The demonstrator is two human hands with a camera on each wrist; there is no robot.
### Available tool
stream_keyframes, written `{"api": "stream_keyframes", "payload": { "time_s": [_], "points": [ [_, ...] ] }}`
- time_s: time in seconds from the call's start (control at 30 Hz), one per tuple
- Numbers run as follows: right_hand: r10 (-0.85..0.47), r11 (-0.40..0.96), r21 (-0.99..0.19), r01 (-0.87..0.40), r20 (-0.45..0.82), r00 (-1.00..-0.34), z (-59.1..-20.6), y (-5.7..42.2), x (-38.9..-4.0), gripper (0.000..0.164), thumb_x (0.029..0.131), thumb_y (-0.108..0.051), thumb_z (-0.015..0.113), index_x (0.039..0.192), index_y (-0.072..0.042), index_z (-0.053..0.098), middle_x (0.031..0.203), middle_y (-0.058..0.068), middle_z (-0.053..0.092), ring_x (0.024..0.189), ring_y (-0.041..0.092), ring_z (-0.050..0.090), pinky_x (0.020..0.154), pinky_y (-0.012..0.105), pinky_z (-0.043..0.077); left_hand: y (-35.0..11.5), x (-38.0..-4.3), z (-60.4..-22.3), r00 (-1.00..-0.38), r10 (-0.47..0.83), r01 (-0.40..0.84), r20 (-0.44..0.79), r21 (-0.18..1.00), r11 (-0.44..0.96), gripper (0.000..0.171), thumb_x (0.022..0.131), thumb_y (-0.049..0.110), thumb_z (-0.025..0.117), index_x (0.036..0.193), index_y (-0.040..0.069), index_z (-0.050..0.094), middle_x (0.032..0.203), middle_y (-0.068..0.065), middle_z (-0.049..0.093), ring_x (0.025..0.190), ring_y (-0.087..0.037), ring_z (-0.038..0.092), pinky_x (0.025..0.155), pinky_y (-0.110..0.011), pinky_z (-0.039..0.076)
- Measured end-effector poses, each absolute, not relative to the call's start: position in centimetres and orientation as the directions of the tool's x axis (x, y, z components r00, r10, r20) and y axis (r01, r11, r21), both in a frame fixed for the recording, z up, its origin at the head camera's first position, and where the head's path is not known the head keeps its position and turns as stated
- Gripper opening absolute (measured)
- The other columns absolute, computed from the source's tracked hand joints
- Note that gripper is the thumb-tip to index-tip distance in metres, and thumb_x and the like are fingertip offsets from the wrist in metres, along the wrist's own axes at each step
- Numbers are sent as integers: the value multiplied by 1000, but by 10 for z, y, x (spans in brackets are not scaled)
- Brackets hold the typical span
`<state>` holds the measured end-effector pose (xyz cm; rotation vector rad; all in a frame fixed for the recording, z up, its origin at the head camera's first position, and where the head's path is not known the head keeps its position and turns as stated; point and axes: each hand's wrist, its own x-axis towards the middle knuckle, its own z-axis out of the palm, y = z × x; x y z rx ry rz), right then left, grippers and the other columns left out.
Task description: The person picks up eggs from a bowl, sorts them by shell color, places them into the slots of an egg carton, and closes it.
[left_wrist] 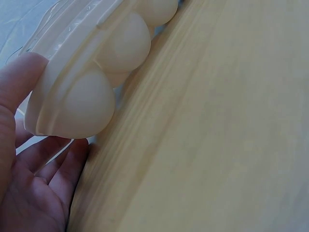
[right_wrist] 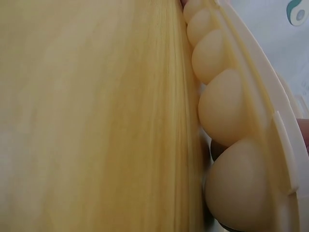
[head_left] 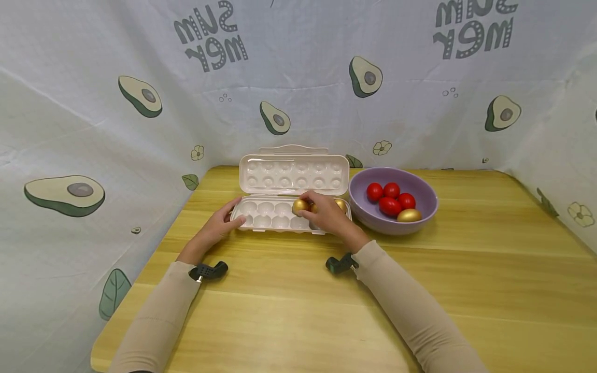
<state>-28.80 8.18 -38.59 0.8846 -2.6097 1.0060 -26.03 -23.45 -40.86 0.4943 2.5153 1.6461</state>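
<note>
An open egg box (head_left: 262, 221) of pale plastic stands at the back of the table, its lid (head_left: 294, 189) tipped back. My left hand (head_left: 215, 228) grips its left end; in the left wrist view the thumb (left_wrist: 24, 72) lies on the rim and the fingers are around the end. Over the right half of the tray, my right hand (head_left: 330, 213) pinches a golden egg (head_left: 300, 206) between thumb and fingers. Another golden egg (head_left: 341, 205) sits in the right end of the tray, partly covered by that hand. Only a bit of a right finger (right_wrist: 304, 129) shows in the right wrist view.
Right of the egg box stands a purple bowl (head_left: 387, 228) holding several red eggs (head_left: 389, 206) and one golden egg (head_left: 409, 215). Behind the wooden table (head_left: 280, 311) hangs a white curtain (head_left: 317, 114) printed with avocados.
</note>
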Motion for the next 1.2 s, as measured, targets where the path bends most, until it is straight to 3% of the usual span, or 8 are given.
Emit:
{"api": "stream_keyframes", "payload": {
  "time_s": [0.33, 0.53, 1.2],
  "points": [
    [-471, 611, -503, -611, 389, -792, -386, 81, -289, 32, 81, -20, 68, 109, -8, 57, 91, 2, 61, 79, 14, 54, 75, 27, 47, -235, -262, -412, -941, 320, 230, 109, 899, 372, 68, 89, 31, 57, 145, 18, 21, 148, -3, 18, 134, -20, 16, 108, -44, 15],
    [-494, 585, -497, -642, 409, -767, -386, 80, -289, 37, 82, -18, 66, 117, -9, 56, 96, 2, 61, 84, 15, 55, 80, 29, 47, -229, -251, -396, -938, 333, 219, 98, 910, 351, 66, 90, 21, 55, 144, 10, 19, 148, -10, 16, 134, -24, 16, 107, -45, 15],
    [-464, 568, -488, -662, 475, -748, -388, 81, -291, 29, 82, -17, 67, 109, -8, 62, 102, 5, 63, 91, 19, 59, 81, 33, 46, -226, -246, -389, -942, 325, 201, 84, 916, 347, 65, 91, 19, 54, 144, 8, 19, 148, -11, 15, 134, -25, 15, 108, -43, 15]
  ]
}}
